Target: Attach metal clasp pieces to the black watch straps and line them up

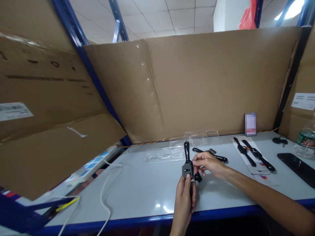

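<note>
My left hand is closed round the lower strap of a black smartwatch, held upright above the white table with its upper strap pointing up. My right hand pinches at the right side of the watch body, fingers curled; a small dark piece shows just below them. Another black watch lies flat on the table just behind my right hand. Two more black watches rest on a white sheet at the right.
Clear plastic trays lie near the cardboard back wall. A power strip and a white cable are at the left. At the right are a black phone, a plastic bottle and cardboard boxes.
</note>
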Available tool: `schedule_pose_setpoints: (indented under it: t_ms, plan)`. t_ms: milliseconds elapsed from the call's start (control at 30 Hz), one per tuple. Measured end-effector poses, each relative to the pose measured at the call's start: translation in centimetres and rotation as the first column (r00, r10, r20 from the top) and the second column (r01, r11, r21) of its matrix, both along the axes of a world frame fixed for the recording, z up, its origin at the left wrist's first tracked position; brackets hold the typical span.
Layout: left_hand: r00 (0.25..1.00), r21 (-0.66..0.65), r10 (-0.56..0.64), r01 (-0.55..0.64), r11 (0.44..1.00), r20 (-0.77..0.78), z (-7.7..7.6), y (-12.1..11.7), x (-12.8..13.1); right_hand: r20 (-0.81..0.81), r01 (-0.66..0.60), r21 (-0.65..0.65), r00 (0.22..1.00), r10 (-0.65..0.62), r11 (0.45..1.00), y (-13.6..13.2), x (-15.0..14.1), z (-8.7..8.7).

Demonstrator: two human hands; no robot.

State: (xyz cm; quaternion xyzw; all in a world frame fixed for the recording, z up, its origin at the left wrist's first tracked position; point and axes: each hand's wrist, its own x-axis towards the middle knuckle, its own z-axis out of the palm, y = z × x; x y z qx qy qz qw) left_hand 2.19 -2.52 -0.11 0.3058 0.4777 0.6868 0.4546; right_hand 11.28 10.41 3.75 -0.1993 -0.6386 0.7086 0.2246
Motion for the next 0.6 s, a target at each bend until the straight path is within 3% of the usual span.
schedule_pose_setpoints:
  t_ms: [267, 600]
  plan:
    - [0.997, -0.026, 0.066, -0.067, 0.997, -0.033, -0.35, 0.21, -0.02, -0.022, -0.015, 0.005, 1.000, 0.015, 1.000, -0.44, 0.01, 0.53]
    - [0.998, 0.000, 0.062, -0.062, 0.998, 0.008, -0.32, 0.24, -0.02, -0.043, -0.029, 0.002, 0.999, 0.029, 1.000, -0.23, -0.01, 0.57]
